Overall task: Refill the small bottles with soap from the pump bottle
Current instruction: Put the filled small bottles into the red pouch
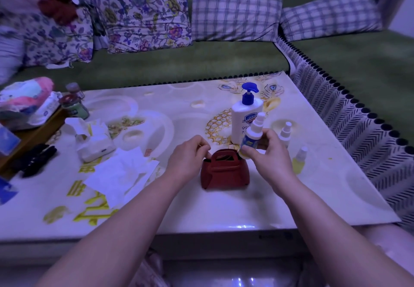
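Right hand (268, 152) grips small white blue-labelled spray bottle (252, 137), tilted just above dark-red handled pouch (225, 171); left hand (190, 155) apparently pinches its far-left rim, steadying it; white soap bottle with blue pump (245, 118) stands just beyond, within reach.

Dim, violet-tinted light; soft blur, edges warped.

I see a white pump bottle (246, 118) with a blue pump, a dark red pouch (224, 174), a blue-labelled white spray bottle (252, 138), a seemingly yellowish small bottle (299, 162), a floral cushion (145, 15), a green-checked cushion (235, 15) and a green sofa (179, 65).
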